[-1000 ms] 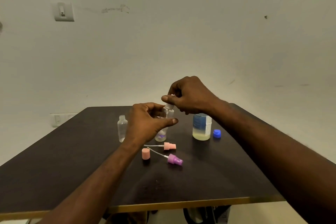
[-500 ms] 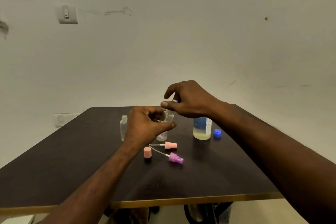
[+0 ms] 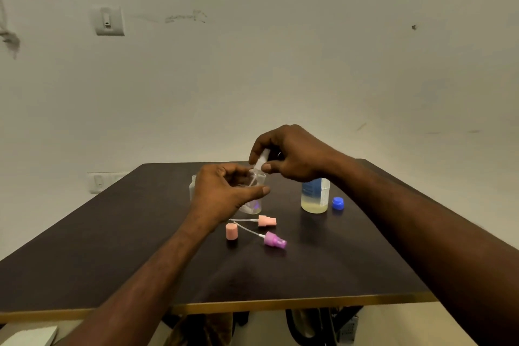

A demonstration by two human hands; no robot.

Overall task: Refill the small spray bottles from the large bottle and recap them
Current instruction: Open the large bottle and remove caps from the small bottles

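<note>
At frame centre your left hand (image 3: 224, 194) grips the small clear bottle (image 3: 254, 199) on the table (image 3: 112, 247), your right hand (image 3: 289, 157) pinching a white spray head (image 3: 262, 159) over its mouth; large bottle (image 3: 314, 196) just right.

Clear small spray bottle (image 3: 254, 199), upright, held; white sprayer (image 3: 261, 159) at neck. Large bottle (image 3: 315, 196): uncapped, little yellowish liquid.

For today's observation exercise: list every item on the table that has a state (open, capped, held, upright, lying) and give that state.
Small clear bottle: upright, held by left hand.
White spray head: pinched by right hand, tube in the bottle's neck, not seated.
Second small bottle: upright, uncapped.
Large bottle: upright, open, liquid low.
Blue cap: off.
Pink spray head: lying.
Purple spray head: lying.
Pink cap: standing.
</note>
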